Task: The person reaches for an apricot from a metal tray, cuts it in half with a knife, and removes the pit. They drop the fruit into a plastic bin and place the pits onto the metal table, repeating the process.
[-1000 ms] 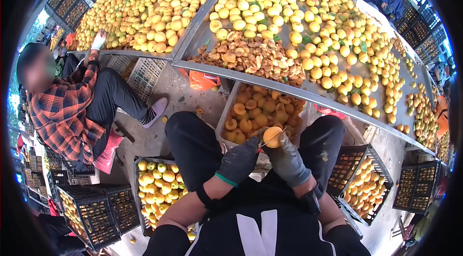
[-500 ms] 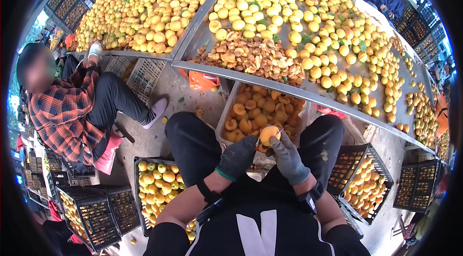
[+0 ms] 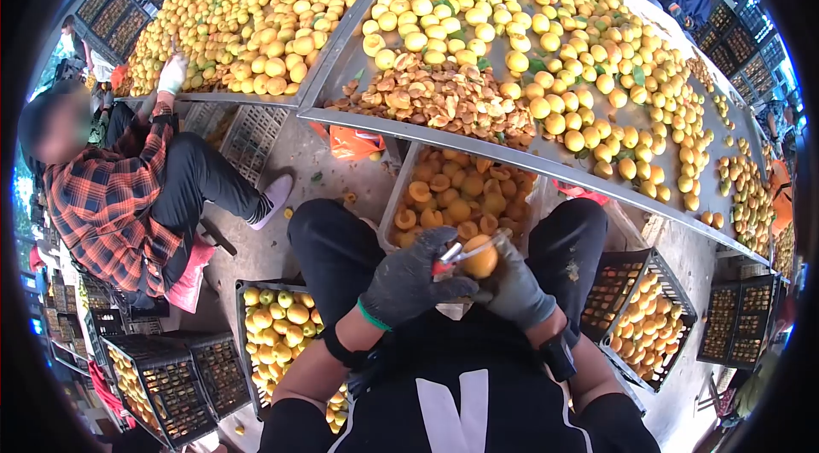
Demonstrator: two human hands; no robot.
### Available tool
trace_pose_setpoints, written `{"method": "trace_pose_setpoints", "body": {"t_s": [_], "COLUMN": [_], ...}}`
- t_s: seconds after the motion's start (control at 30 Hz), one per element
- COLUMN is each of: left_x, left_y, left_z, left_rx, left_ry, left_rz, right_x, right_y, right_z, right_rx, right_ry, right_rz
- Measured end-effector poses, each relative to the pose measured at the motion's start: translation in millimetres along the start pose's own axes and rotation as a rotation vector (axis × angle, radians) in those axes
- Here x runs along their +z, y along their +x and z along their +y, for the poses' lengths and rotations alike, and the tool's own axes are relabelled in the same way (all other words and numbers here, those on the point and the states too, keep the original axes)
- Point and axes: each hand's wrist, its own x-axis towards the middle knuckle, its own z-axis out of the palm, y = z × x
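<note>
My left hand [image 3: 411, 282], in a black glove with a green cuff, grips a small red-handled knife [image 3: 443, 265] between thumb and fingers. Its thin blade lies across the top of an orange-yellow apricot [image 3: 480, 257]. My right hand [image 3: 514, 287], in a grey glove, closes on that apricot from the right. Both hands are above my lap, at the near edge of a pale crate [image 3: 399, 200] filled with halved apricots [image 3: 461, 188]. Part of the right hand's fingertips is hidden behind the fruit.
A metal-edged table [image 3: 426, 130] carries many whole apricots [image 3: 597, 103] and a heap of brownish scraps [image 3: 444, 99]. Black crates of fruit stand by my left [image 3: 281, 325] and right [image 3: 648, 325] legs. A person in a plaid shirt [image 3: 107, 188] sits at left, one gloved hand over the fruit.
My left hand has turned and its fingers have spread, showing the red handle. The apricot has come slightly lower and nearer. The person at left has reached further over the table.
</note>
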Motion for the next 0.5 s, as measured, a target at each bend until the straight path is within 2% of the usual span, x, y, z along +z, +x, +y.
{"method": "trace_pose_setpoints", "body": {"t_s": [0.03,0.07,0.13,0.2,0.27,0.3,0.37,0.4,0.43,0.47,0.5], "left_x": [0,1,4,-1,-2,-3,-4,-4,-4,-5,-8], "left_y": [3,4,6,7,7,9,11,12,13,14,14], "left_z": [2,2,1,5,6,6,4,1,-1,0,3], "left_rx": [0.118,0.118,0.305,0.344,0.375,0.425,0.472,0.548,0.626,0.626,0.646], "left_ry": [0.105,0.105,0.14,0.203,0.266,0.296,0.328,0.332,0.335,0.334,0.338], "left_rz": [-0.014,-0.015,-0.017,-0.056,-0.095,-0.103,-0.109,-0.106,-0.103,-0.103,-0.127], "right_x": [10,18,31,15,12,8,2,5,9,12,9], "right_y": [-2,-4,-9,-1,-5,-5,-3,-3,-6,-7,-7], "right_z": [5,5,4,8,10,12,14,13,9,7,8], "right_rx": [-0.006,-0.006,-0.19,-0.14,-0.385,-0.384,-0.552,-0.551,-0.436,-0.321,-0.319], "right_ry": [-0.107,-0.106,-0.535,-0.611,-0.892,-0.892,-1.14,-1.138,-1.084,-1.029,-1.027], "right_rz": [0.13,0.131,0.07,0.071,-0.071,-0.071,-0.031,-0.033,-0.055,-0.076,-0.073]}}
